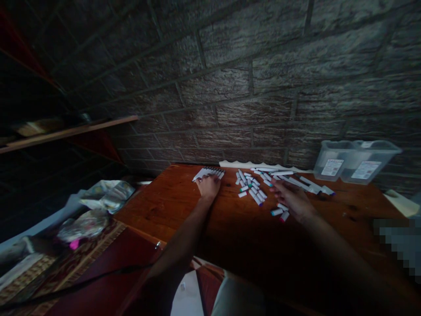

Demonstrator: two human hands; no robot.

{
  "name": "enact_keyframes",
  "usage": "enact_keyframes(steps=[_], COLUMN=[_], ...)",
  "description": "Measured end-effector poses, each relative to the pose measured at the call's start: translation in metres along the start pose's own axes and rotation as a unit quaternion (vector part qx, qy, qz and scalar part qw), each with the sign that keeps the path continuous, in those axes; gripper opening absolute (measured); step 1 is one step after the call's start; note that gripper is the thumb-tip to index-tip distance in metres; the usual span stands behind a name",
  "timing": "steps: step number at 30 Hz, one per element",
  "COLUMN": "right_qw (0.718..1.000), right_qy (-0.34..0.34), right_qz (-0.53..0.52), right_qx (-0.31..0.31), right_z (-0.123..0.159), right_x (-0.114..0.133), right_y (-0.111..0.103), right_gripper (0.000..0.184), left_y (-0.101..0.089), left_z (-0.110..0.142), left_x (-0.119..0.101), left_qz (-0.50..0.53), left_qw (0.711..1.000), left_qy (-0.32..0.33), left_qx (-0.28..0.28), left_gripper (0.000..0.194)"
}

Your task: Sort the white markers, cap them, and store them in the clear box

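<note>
Markers (200,174) are lined up side by side on the table (158,197), near the wall (230,105). The row is partly covered by L hand (209,186), fingers bent over it; whether any is pinched can't be made out. R hand (291,197) is held by the loose short pcs (253,189), w/ fingers slightly curled; its grip can't be judged. Long pens (294,182) are strewn behind it, approx. btwn pcs & clear bins (368,162).
</note>
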State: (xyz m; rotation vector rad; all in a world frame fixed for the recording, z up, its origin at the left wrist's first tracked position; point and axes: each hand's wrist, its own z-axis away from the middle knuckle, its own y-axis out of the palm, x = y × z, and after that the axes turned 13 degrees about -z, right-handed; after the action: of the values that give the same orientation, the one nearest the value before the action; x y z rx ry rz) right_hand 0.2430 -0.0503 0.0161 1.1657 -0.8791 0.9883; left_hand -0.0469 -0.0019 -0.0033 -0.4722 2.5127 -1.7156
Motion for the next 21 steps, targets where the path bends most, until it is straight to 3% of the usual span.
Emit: enact_keyframes(steps=[21], right_qw=[1.0], right_qy=[0.001], right_qz=[0.008], right_qx=[-0.005], right_z=[0.0029], right_x=[0.0031], right_y=[-0.0014], right_gripper=[0.043], left_y=[0.0043], left_z=[-0.0048], left_x=[-0.0005], left_qz=[0.022], left_qw=[0.999], left_qy=[-0.023], left_qx=[0.0], left_gripper=[0.025])
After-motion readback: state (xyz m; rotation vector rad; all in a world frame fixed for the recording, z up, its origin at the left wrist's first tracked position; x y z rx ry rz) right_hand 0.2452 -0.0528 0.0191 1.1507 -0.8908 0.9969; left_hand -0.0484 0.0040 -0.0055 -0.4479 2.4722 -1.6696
